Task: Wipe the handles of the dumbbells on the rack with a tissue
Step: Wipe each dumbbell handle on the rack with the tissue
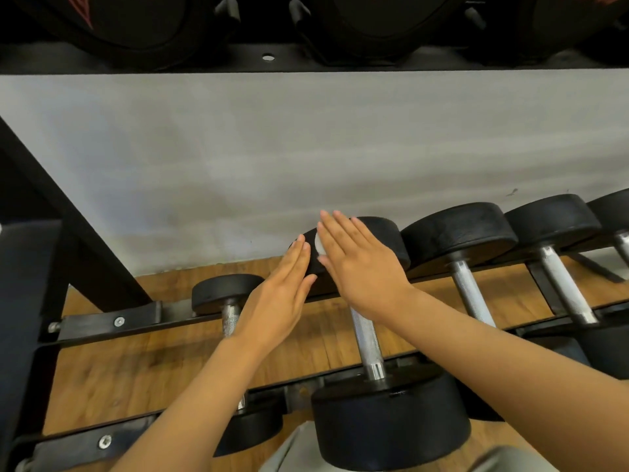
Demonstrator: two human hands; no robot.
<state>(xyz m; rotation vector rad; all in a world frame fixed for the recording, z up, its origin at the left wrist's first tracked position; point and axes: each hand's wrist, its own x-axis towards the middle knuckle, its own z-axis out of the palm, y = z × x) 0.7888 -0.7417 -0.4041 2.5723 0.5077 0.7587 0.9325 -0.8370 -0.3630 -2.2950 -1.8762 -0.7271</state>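
At frame centre, the left hand (279, 294) and right hand (360, 267), fingers straight, sandwich what looks like a balled tissue (320, 245) above a dumbbell (366, 335).

Five dumbbells (366, 332), two hands (360, 267)

Two bare forearms, no sleeves, left hand (282, 291), right hand (360, 267), short plain nails

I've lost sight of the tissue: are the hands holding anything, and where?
A small white wad, seemingly the tissue, sits between the flat left hand and right hand, near their fingertips.
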